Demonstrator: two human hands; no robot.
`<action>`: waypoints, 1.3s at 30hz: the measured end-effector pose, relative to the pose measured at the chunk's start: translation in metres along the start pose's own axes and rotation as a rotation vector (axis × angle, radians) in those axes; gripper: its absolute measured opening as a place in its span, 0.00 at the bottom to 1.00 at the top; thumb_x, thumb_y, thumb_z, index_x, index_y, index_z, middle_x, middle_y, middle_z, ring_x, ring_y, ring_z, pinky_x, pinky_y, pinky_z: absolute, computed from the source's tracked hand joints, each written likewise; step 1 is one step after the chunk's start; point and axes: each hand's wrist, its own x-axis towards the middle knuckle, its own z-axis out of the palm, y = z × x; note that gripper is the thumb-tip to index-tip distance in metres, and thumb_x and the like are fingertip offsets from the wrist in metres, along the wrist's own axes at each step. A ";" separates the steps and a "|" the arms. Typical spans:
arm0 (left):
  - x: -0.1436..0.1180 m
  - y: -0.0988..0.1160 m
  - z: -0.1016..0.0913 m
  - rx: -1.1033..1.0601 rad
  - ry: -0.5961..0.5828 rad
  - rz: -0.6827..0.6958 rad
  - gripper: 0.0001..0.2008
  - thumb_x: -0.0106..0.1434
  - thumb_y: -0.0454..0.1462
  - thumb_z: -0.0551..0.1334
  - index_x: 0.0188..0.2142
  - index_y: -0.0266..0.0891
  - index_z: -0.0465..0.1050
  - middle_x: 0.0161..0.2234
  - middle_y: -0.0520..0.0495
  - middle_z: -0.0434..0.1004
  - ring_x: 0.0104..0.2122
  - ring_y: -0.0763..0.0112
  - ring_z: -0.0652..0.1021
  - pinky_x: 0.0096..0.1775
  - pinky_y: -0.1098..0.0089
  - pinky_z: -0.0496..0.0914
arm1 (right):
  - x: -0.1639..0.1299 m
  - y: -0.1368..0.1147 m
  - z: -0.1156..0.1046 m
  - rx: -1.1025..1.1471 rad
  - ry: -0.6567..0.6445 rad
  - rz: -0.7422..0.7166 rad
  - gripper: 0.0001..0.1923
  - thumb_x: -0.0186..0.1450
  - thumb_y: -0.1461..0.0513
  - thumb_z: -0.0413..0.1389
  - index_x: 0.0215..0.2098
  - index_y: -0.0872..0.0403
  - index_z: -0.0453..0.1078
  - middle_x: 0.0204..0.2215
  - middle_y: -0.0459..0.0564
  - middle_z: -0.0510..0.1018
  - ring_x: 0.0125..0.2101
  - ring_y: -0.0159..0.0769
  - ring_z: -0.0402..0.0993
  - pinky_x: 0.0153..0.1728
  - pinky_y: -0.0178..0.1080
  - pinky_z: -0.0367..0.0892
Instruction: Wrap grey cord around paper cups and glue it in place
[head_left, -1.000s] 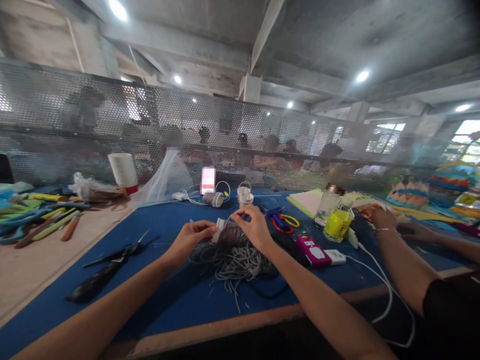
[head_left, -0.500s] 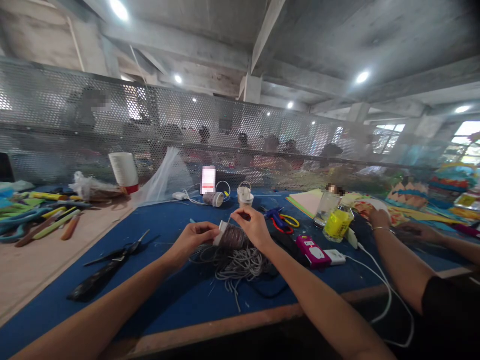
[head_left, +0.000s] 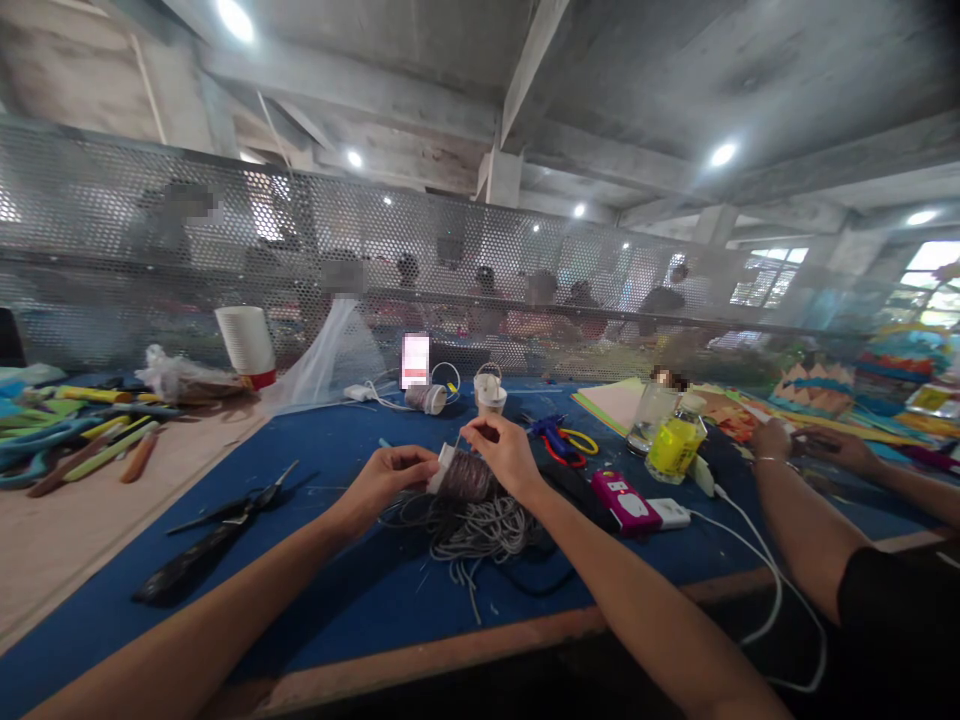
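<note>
Lying between both hands (head_left: pixel 382 484): cord-wrapped cup (head_left: pixel 468 477)

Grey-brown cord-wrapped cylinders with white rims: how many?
2: nearer cylinder, its white rim held by the left hand; farther cylinder, lying before the bright rectangular phone. Others may be hidden.

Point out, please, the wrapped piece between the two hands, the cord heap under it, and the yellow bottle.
Wrapped piece (head_left: pixel 469 475): head view, on its cord-covered side.
Cord heap (head_left: pixel 484 532): head view, on the loops near its middle.
Yellow bottle (head_left: pixel 676 447): head view, on its body.
</note>
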 end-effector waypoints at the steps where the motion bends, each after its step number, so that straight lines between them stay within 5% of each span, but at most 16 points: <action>1: 0.000 0.000 0.000 0.004 -0.003 0.004 0.12 0.54 0.44 0.66 0.31 0.36 0.78 0.28 0.47 0.79 0.29 0.68 0.76 0.37 0.68 0.68 | 0.000 0.001 0.000 -0.001 -0.001 0.003 0.14 0.63 0.51 0.53 0.33 0.52 0.72 0.25 0.46 0.76 0.26 0.33 0.73 0.33 0.33 0.67; 39: -0.003 0.005 0.002 0.041 -0.002 0.020 0.12 0.54 0.44 0.66 0.31 0.37 0.78 0.29 0.47 0.78 0.29 0.68 0.75 0.36 0.70 0.67 | -0.001 0.005 -0.001 -0.082 -0.007 -0.010 0.13 0.63 0.52 0.53 0.32 0.52 0.72 0.27 0.45 0.77 0.28 0.32 0.73 0.33 0.32 0.65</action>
